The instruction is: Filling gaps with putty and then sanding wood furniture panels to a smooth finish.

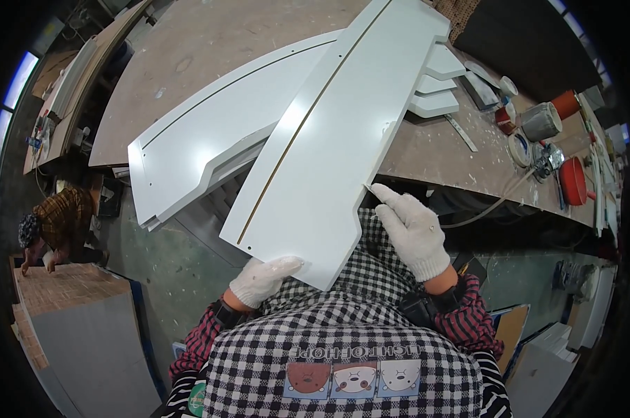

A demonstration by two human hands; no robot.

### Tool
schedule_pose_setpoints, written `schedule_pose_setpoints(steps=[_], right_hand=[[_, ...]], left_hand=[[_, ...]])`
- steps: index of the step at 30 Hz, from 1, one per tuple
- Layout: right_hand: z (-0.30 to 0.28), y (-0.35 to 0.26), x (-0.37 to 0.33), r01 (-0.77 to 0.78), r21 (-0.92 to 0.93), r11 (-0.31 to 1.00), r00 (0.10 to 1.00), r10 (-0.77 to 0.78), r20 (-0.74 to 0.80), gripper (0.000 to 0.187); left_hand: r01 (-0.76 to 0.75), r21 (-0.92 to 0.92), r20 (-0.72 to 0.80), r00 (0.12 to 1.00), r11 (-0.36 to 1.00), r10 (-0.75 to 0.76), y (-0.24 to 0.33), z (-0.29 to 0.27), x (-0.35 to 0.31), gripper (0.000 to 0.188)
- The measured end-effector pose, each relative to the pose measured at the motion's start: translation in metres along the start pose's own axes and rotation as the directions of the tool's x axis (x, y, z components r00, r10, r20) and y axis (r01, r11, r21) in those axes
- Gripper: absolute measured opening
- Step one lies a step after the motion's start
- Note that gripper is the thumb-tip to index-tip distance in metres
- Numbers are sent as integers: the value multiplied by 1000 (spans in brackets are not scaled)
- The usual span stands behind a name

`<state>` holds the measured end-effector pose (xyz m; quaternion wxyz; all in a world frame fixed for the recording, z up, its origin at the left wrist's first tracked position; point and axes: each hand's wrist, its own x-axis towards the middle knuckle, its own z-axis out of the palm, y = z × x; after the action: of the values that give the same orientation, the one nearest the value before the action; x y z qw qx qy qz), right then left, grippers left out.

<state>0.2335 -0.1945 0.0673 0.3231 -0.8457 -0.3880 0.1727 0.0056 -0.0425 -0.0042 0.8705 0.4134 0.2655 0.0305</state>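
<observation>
A long white panel (322, 146) with a narrow groove along its length lies tilted across the bench, its near end reaching toward my apron. My left hand (263, 280), in a white knit glove, grips that near end with the thumb on top; the fingers are hidden beneath. At the panel's right edge is my right hand (414, 233), gloved too, its fingers closed together and the index fingertip against the edge. A tiny pale tip shows at that fingertip, too small to name. Under the long panel, to the left, rests another white grooved panel (224, 104).
Several more white panels (437, 104) stick out at the right on the brown workbench (426, 157). Beyond them stand a grey can (541, 122), a red container (573, 181) and a thin hose (485, 212). A person (61, 223) bends over a stack of boards (85, 327) at far left.
</observation>
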Motion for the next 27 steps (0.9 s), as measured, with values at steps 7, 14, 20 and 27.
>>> schedule_pose_setpoints(steps=[7,14,20,27], right_hand=[[2,2,-6,31,48,998,999,-32,25,31],[3,3,-11,75,67,995,995,-79,59,30],[2,1,-12,84,57,995,994,-88,69,29],[2,1,-12,74,29,997,994,-76,84,29]], left_hand=[[-19,-17,-24,1000,1000,19,-5,-3,0,27],[-6,-96,-22,1000,995,4,-6,-2,0,29],[-11,-100,-45,999,995,6,-6,1,1,32],[-41,-122,-25,999,992,38,-8,-1,1,33]])
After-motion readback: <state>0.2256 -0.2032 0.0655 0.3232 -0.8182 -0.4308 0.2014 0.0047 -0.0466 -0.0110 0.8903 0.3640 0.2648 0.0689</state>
